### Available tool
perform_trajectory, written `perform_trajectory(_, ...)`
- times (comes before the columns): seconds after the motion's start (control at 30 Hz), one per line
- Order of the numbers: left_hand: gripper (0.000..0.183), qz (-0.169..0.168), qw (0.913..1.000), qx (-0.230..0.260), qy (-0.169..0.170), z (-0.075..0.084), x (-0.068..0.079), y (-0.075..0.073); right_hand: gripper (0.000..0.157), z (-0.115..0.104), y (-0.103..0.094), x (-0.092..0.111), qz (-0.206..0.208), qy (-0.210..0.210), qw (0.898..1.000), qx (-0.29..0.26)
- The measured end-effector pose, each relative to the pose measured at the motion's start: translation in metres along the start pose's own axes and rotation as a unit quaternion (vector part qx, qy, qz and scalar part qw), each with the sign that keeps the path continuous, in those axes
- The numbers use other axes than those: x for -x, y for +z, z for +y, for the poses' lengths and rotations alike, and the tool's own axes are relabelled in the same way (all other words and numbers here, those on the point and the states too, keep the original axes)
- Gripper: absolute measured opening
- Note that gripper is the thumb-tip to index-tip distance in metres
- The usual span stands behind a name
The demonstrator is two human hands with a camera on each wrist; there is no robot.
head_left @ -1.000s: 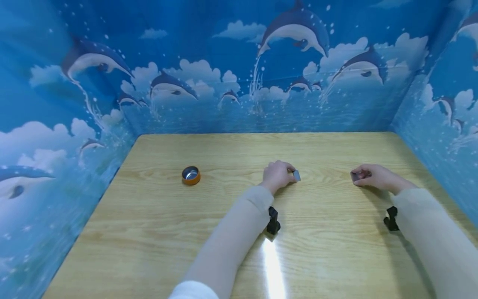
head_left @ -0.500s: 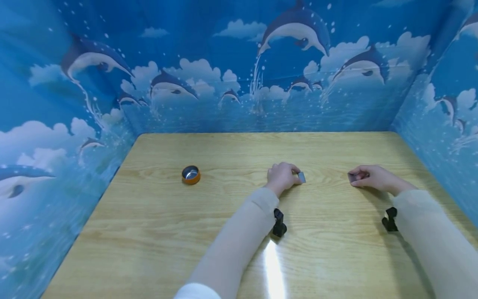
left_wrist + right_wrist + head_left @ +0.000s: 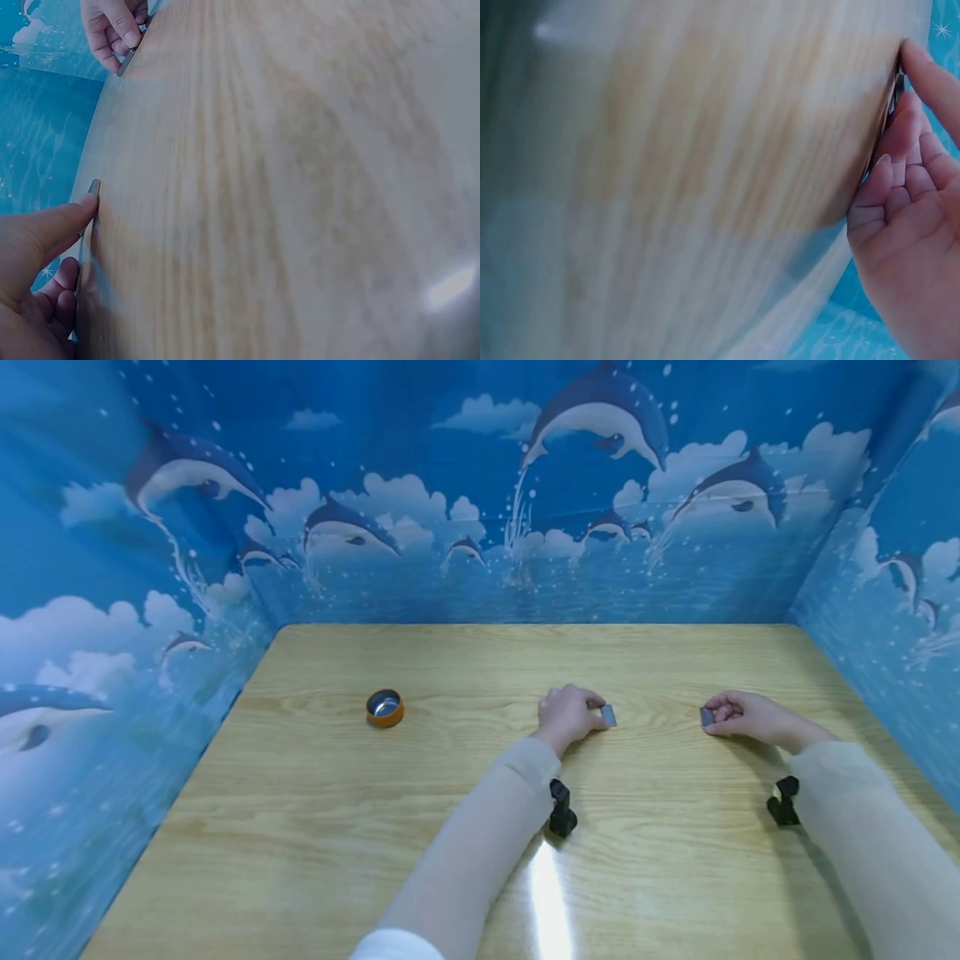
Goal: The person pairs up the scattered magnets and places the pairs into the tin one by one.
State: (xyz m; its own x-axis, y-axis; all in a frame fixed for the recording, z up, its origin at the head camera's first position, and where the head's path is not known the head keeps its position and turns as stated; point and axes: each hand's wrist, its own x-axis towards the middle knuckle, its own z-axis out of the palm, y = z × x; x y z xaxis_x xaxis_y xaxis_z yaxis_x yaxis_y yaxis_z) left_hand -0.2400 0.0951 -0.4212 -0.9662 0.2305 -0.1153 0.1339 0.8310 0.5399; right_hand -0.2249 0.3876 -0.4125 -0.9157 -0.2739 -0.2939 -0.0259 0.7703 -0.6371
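Head view: left hand (image 3: 566,715) pinches one grey piece (image 3: 609,716), right hand (image 3: 752,718) another grey piece (image 3: 706,717).

Head view downward; closer wrist views share tabletop (image 3: 300,827).

Head view, right of centre: a free lane crosses the table (image 3: 660,793) between the left hand (image 3: 567,717) and the right hand (image 3: 756,720) — narrowest between the left grey piece (image 3: 609,716) and the right grey piece (image 3: 707,717). Lower left: free passage up to the left forearm (image 3: 465,839). Left of centre: orange bowl (image 3: 386,721) — obstacle. Top: dolphin-print backdrop (image 3: 420,589), barrier.
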Motion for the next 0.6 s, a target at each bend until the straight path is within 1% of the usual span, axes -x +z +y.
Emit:
perform_trajectory(0.27, 0.031, -0.01, 0.9994, 0.032, 0.005, -0.004, -0.001, 0.001, 0.05, 0.002, 0.0, 0.003, -0.005, -0.01, 1.0, -0.015)
perform_trajectory(0.4, 0.032, -0.012, 0.9991, 0.041, 0.001, -0.003, 0.001, 0.001, 0.049, -0.002, 0.002, 0.001, 0.005, -0.018, 1.0, 0.013)
perform_trajectory(0.5, 0.032, -0.01, 0.9987, 0.05, -0.001, -0.001, 0.001, 0.001, 0.05, -0.005, 0.003, -0.001, 0.013, -0.013, 0.999, 0.031)
perform_trajectory(0.6, 0.032, -0.009, 0.9988, 0.048, -0.004, 0.002, 0.002, 0.001, 0.051, -0.008, 0.004, -0.003, 0.013, -0.003, 0.999, 0.035)
